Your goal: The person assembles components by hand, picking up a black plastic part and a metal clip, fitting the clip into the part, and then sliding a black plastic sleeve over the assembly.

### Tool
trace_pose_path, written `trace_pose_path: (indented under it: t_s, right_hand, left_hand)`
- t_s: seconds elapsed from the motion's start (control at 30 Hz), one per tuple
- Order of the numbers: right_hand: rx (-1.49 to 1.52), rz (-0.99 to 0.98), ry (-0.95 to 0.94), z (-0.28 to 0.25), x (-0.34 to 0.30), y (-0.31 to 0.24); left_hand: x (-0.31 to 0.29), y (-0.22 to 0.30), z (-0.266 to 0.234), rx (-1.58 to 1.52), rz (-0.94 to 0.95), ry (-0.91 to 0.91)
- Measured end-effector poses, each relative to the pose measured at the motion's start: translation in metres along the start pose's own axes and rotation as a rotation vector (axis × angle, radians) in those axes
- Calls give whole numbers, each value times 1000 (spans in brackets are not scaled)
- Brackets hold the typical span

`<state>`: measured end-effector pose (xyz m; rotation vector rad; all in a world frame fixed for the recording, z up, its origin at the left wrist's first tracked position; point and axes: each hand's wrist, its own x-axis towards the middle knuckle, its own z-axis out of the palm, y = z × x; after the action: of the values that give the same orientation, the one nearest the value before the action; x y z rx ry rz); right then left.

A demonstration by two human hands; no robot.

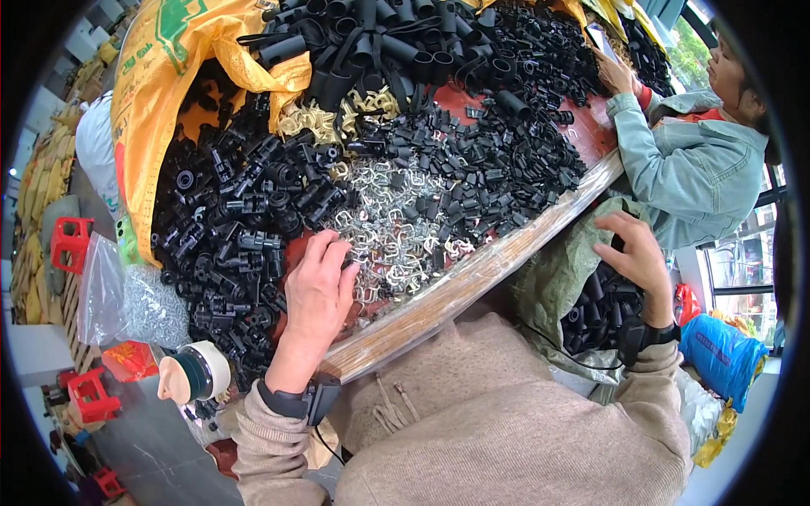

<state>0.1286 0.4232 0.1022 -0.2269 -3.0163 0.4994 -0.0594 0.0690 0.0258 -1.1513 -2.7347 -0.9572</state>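
Note:
My left hand [316, 291] is over the near edge of the heaped table, its fingers bent together around a small black plastic part that shows by the thumb. Beside it lie a pile of bent silvery metal clips [392, 228] and, to its left, a heap of black ribbed plastic fittings [245, 202]. My right hand [637, 257] is raised at the right with its fingers apart and nothing in them. Below that hand, a green woven sack [553, 287] gapes around black plastic tubes [599, 312].
Small flat black pieces [498, 160] cover the table's middle, with black tubes [371, 46] behind. A wooden edge [472, 291] runs before me. A co-worker [692, 160] sits at the right. At the left are a yellow sack [139, 110], a lidded cup [202, 371] and red stools [93, 395].

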Motion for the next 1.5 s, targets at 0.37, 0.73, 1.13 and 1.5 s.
trace_pose_path:
  t_s: [0.37,0.73,1.13,1.5]
  right_hand:
    - [182,-745,-79,118,100,-134]
    - [-4,-660,-178,151,117,-138]
    - [-2,-724,-214,143,113,-141]
    - [-17,-809,-80,149,114,-139]
  left_hand:
    - [-33,-5,-16,-161,-141,116]
    - [-54,-4,-26,-1911,-779,174]
    - [-61,-9,-5,-2204,-813,-27]
    - [-45,6,3,-1902,-1010,50]
